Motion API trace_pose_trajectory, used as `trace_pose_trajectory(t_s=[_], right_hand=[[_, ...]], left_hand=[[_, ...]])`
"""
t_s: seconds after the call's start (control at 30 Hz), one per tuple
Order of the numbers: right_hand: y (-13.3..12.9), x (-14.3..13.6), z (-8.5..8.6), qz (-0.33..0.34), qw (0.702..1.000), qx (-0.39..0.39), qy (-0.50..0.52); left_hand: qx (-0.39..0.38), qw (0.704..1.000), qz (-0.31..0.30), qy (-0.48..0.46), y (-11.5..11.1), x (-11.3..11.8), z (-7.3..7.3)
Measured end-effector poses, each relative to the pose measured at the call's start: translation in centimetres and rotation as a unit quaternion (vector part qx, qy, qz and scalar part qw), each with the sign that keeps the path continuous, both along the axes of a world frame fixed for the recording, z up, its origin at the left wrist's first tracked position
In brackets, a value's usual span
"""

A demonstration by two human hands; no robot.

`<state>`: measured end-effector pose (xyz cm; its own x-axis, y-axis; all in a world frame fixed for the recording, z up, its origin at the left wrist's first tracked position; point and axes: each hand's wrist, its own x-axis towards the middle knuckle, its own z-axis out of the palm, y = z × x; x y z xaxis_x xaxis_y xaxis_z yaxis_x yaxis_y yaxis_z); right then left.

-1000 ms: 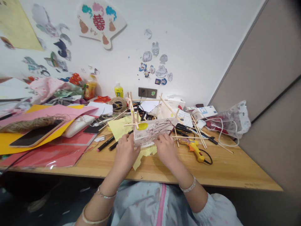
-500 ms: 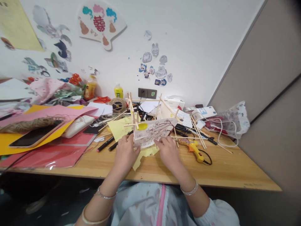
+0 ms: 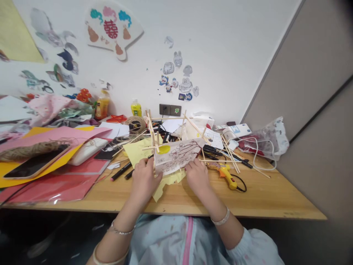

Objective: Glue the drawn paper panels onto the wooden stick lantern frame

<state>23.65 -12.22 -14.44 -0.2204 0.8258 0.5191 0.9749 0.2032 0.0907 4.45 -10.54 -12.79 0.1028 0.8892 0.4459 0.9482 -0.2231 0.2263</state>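
Observation:
A frame of thin wooden sticks (image 3: 153, 138) stands tilted before me, with a white paper panel (image 3: 179, 156) across its near side. The panel carries a drawn branch with blossoms, a yellow spot and some writing. At the panel's lower left corner, my left hand (image 3: 145, 178) is closed on the frame's edge, thumb toward the paper. My right hand (image 3: 197, 176) grips the lower right edge with bent fingers; its fingertips are partly hidden. Torn yellow paper (image 3: 168, 183) lies beneath the panel, between the hands.
A yellow glue gun (image 3: 227, 176) lies right of my right hand, its cord curling behind. Loose sticks (image 3: 230, 152) and black markers (image 3: 121, 171) lie around. On the left are a phone (image 3: 37, 162) and coloured sheets (image 3: 63, 189); bottles (image 3: 136, 108) stand by the wall.
The whole view has shifted slightly. My right fingers have curled in more at the panel's lower edge, where the index finger was stretched across the paper. The left hand keeps its hold.

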Motion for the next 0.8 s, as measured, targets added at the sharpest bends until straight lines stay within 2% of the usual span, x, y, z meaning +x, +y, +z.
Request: trace_pose_trajectory(t_s=[0.3, 0.5, 0.67, 0.8], right_hand=[[0.0, -0.1, 0.1, -0.023, 1.0, 0.002, 0.012], [0.0, 0.0, 0.0, -0.021, 0.999, 0.004, 0.025], [0.2, -0.1, -0.2, -0.024, 0.999, 0.01, 0.033], [-0.4, 0.4, 0.1, -0.023, 0.998, 0.028, 0.049]], left_hand=[[-0.035, 0.999, -0.011, -0.005, 0.3, -0.5, 0.3], [-0.056, 0.998, -0.03, 0.012, 0.8, -1.3, 0.0], [-0.031, 0.999, -0.021, 0.021, 0.6, -0.9, -0.1], [-0.042, 0.999, -0.007, 0.032, 0.4, -0.4, 0.4]])
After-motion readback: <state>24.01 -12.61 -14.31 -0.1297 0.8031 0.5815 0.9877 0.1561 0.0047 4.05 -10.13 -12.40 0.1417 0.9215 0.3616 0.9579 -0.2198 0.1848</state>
